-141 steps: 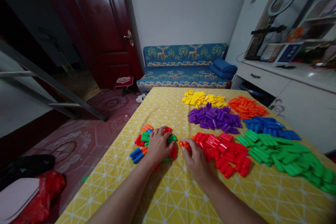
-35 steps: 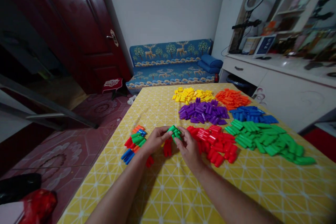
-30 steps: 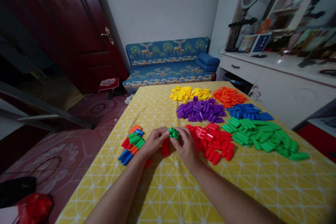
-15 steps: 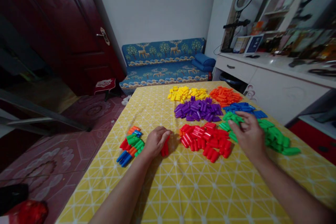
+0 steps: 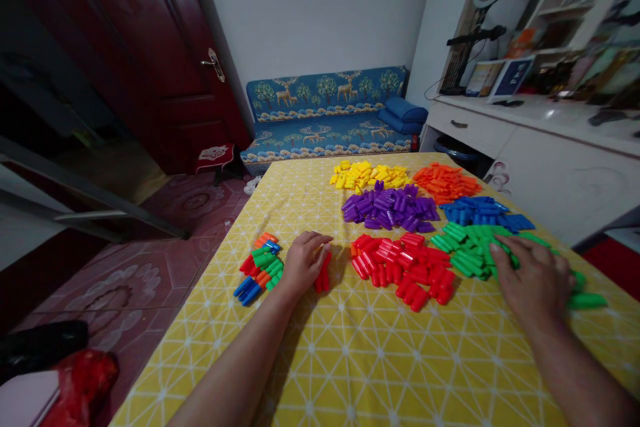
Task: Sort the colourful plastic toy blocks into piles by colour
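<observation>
My left hand [image 5: 304,263] rests on the table with its fingers curved around red plastic blocks [image 5: 324,275], partly covered by the hand. Just left of it lies a joined cluster of blocks [image 5: 260,270] in orange, blue, green and red. My right hand [image 5: 533,280] is over the pile of green blocks [image 5: 467,253], thumb and fingers apart among the pieces; its fingertips are partly hidden. Between the hands spreads a pile of red blocks [image 5: 400,263], made of short ribbed tube-like pieces.
Farther back on the yellow tablecloth [image 5: 350,360] are piles of purple blocks [image 5: 390,207], yellow blocks [image 5: 367,177], orange blocks [image 5: 445,181] and blue blocks [image 5: 477,211]. A blue patterned sofa [image 5: 330,123] stands beyond the table, a white dresser [image 5: 560,167] at right.
My right hand has moved rightward and down onto the green pile. My left hand stays by the red blocks. The whole view has shifted slightly.
</observation>
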The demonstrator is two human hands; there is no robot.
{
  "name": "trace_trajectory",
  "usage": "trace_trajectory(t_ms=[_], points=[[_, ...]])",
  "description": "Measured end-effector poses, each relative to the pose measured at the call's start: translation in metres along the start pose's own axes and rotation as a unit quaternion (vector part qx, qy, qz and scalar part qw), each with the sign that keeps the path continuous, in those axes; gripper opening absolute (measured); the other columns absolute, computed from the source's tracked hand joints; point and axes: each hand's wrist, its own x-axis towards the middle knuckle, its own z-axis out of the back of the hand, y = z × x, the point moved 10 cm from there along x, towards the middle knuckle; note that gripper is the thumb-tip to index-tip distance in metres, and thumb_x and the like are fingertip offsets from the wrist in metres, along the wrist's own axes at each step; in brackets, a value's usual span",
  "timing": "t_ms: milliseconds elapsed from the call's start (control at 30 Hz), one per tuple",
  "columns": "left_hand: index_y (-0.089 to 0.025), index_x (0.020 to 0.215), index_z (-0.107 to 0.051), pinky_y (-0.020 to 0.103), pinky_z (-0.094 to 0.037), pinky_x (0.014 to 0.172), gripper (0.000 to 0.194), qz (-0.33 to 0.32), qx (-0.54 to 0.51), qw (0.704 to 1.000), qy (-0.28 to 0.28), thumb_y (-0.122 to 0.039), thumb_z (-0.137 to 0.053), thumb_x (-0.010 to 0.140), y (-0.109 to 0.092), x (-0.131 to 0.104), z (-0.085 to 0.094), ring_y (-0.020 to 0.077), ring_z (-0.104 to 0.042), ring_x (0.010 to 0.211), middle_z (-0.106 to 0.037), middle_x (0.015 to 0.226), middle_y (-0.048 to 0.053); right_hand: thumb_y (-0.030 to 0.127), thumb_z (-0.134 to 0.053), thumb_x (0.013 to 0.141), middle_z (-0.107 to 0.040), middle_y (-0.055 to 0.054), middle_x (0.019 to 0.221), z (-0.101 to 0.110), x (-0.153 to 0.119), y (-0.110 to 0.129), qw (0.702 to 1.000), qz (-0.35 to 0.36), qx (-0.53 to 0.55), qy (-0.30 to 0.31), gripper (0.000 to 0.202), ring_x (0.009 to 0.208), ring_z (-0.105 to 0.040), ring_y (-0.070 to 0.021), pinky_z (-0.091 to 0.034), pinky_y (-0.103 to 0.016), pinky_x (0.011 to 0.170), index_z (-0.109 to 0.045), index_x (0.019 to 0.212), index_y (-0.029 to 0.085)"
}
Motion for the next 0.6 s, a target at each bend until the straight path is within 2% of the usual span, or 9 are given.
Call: trace_trajectory(t_ms=[100,167,233,300,367,433,500,600], points=[[-0.023,0.116,-0.066,0.040,-0.042,0.097,0.030,0.055,0.141,0.986,-0.066,-0.031,-0.048,0.095,0.006,-0.001,0.028,0.0245,-0.056,0.110,-0.064,0.117,0.010,0.052,-0.039,0.091,-0.067,-0.012,0.118,-0.005,-0.003,-0.003,1.000,0.007,-0.002,0.005,0.045,0.107,-0.053,-0.0329,-0.040,-0.046,0.083,-0.070,0.110,0.025],[-0.025,0.122,-0.063,0.046,-0.039,0.101,0.034,0.124,0.244,0.959,-0.077,-0.036,-0.051,0.092,0.018,-0.004,0.055,0.0299,-0.050,0.119,-0.059,0.127,0.010,0.055,-0.036,0.091,-0.066,-0.012,0.120,-0.005,-0.004,-0.001,1.000,0.013,-0.008,0.004,0.049,0.109,-0.052,-0.0333,-0.040,-0.046,0.085,-0.069,0.112,0.024],[-0.025,0.126,-0.061,0.050,-0.040,0.098,0.045,0.218,0.311,0.924,-0.048,-0.044,-0.058,0.086,0.043,-0.012,0.084,0.0349,-0.049,0.120,-0.056,0.130,0.012,0.058,-0.033,0.092,-0.065,-0.012,0.122,-0.005,-0.004,0.004,1.000,0.017,-0.013,0.001,0.055,0.109,-0.053,-0.0334,-0.040,-0.046,0.087,-0.068,0.113,0.022],[-0.026,0.129,-0.059,0.049,-0.044,0.093,0.057,0.296,0.325,0.898,0.037,-0.051,-0.065,0.077,0.075,-0.026,0.101,0.0373,-0.052,0.117,-0.058,0.127,0.014,0.060,-0.031,0.093,-0.063,-0.012,0.124,-0.003,-0.004,0.010,1.000,0.021,-0.013,-0.003,0.058,0.110,-0.053,-0.0334,-0.040,-0.046,0.088,-0.068,0.113,0.020],[-0.027,0.132,-0.057,0.041,-0.047,0.090,0.067,0.294,0.292,0.899,0.142,-0.047,-0.073,0.070,0.098,-0.037,0.100,0.0330,-0.057,0.112,-0.061,0.122,0.012,0.060,-0.033,0.093,-0.062,-0.013,0.127,0.001,-0.004,0.017,1.000,0.028,-0.005,-0.013,0.058,0.112,-0.053,-0.0329,-0.040,-0.046,0.091,-0.068,0.112,0.018],[-0.027,0.133,-0.056,0.033,-0.047,0.088,0.071,0.259,0.249,0.908,0.214,-0.041,-0.076,0.067,0.109,-0.045,0.092,0.0273,-0.061,0.105,-0.064,0.115,0.009,0.058,-0.037,0.094,-0.060,-0.013,0.130,0.005,-0.003,0.023,0.999,0.040,0.012,-0.030,0.054,0.115,-0.052,-0.0322,-0.039,-0.046,0.096,-0.068,0.111,0.018],[-0.026,0.132,-0.057,0.030,-0.047,0.086,0.069,0.227,0.235,0.917,0.229,-0.039,-0.076,0.067,0.110,-0.047,0.086,0.0252,-0.063,0.102,-0.066,0.112,0.007,0.054,-0.042,0.094,-0.059,-0.014,0.131,0.011,-0.002,0.028,0.997,0.054,0.032,-0.051,0.048,0.118,-0.052,-0.0318,-0.038,-0.047,0.100,-0.068,0.109,0.018],[-0.029,0.131,-0.057,0.033,-0.048,0.083,0.062,0.213,0.257,0.923,0.192,-0.039,-0.073,0.072,0.103,-0.040,0.076,0.0264,-0.065,0.098,-0.067,0.110,0.007,0.047,-0.051,0.092,-0.059,-0.016,0.132,0.023,-0.002,0.039,0.990,0.084,0.068,-0.088,0.037,0.120,-0.053,-0.0318,-0.037,-0.048,0.103,-0.068,0.108,0.018]])
